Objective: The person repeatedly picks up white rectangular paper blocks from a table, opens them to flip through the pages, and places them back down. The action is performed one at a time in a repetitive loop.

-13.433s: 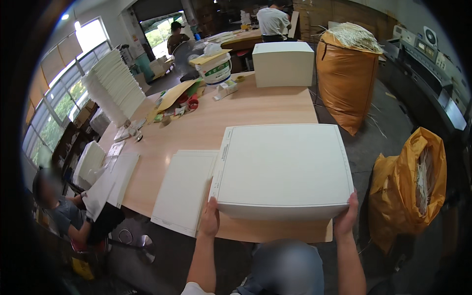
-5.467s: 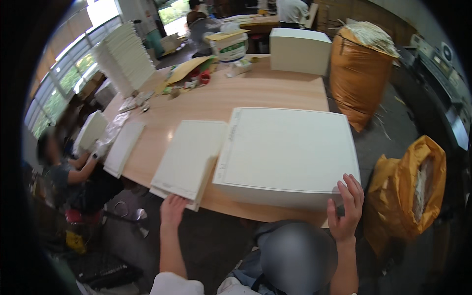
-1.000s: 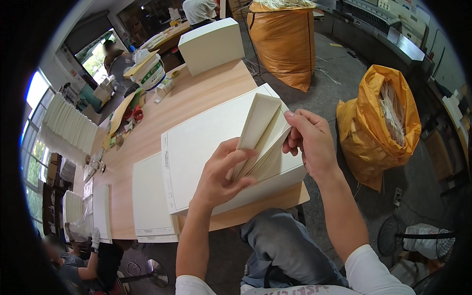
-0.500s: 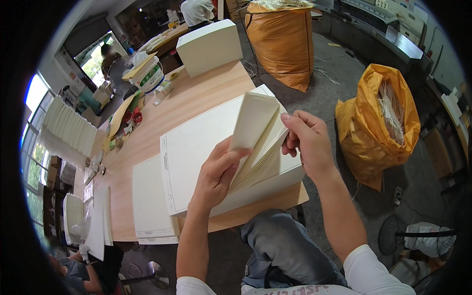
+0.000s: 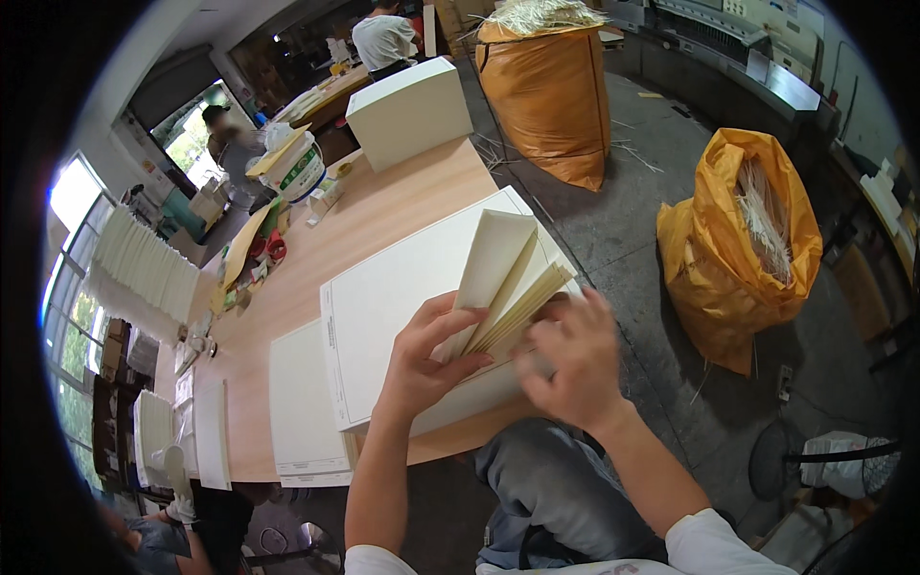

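My left hand (image 5: 429, 347) grips the lower end of a fanned bundle of long, narrow cream paper pieces (image 5: 491, 261), thumb on the near side. The leftmost piece stands apart from the rest, leaving a wedge-shaped gap. My right hand (image 5: 578, 362) is at the bundle's right side, smeared by motion. Whether its fingers touch the paper I cannot tell. Beneath both hands lies a thick stack of large white sheets (image 5: 379, 316) with a thin printed border line. A lower stack of similar sheets (image 5: 305, 398) lies to its left.
The wooden table (image 5: 259, 355) also bears a white block-shaped stack (image 5: 412, 115), a white bucket (image 5: 292, 168) and red tape rolls (image 5: 276, 246). Orange sacks of paper shreds (image 5: 546, 101), (image 5: 714, 259) stand on the floor at right. Other people work at the far end and lower left.
My right hand has come off the bundle's upper right edge and moved down and toward me. The right-hand pieces now show as a tighter fan. My left hand keeps its grip.
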